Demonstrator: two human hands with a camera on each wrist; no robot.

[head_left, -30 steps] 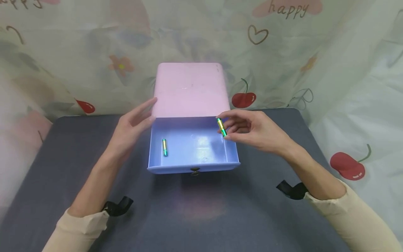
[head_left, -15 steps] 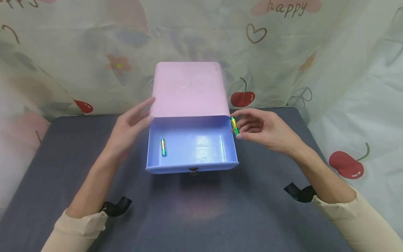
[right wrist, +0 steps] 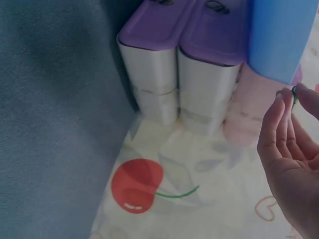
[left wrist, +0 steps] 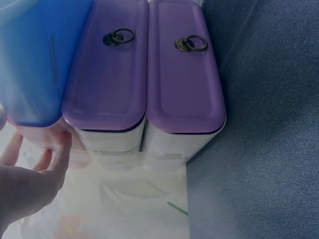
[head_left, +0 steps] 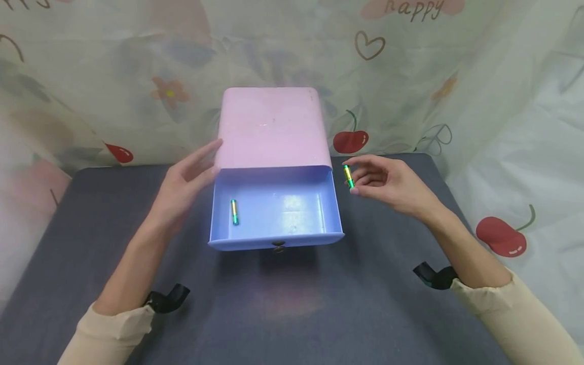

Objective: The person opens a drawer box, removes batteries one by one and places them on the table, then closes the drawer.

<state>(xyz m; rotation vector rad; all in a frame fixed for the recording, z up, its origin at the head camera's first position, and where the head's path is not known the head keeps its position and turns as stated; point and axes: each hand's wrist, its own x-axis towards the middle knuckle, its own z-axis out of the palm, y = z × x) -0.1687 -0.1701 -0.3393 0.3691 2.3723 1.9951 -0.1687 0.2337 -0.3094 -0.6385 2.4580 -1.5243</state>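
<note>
In the head view a pink-topped drawer unit (head_left: 274,126) stands with its blue top drawer (head_left: 278,238) pulled out. One green-and-gold battery (head_left: 234,212) lies in the drawer's left side. My right hand (head_left: 388,182) pinches a second battery (head_left: 349,176) between thumb and fingertips, just right of the drawer. In the right wrist view, only a small end of that battery shows between the fingers. My left hand (head_left: 182,182) touches the unit's left side with extended fingers; the left wrist view also shows this hand (left wrist: 35,184) against it.
Two closed purple drawers, the middle one (left wrist: 109,74) and the lowest one (left wrist: 184,79), have ring pulls and sit below the blue drawer. A dark grey cloth (head_left: 283,314) covers the table. A printed curtain (head_left: 283,45) hangs behind and on both sides.
My right hand has moved right with its battery, from above the drawer's right side to beside the drawer. The left hand stays at the unit's left side. The view shifts slightly.
</note>
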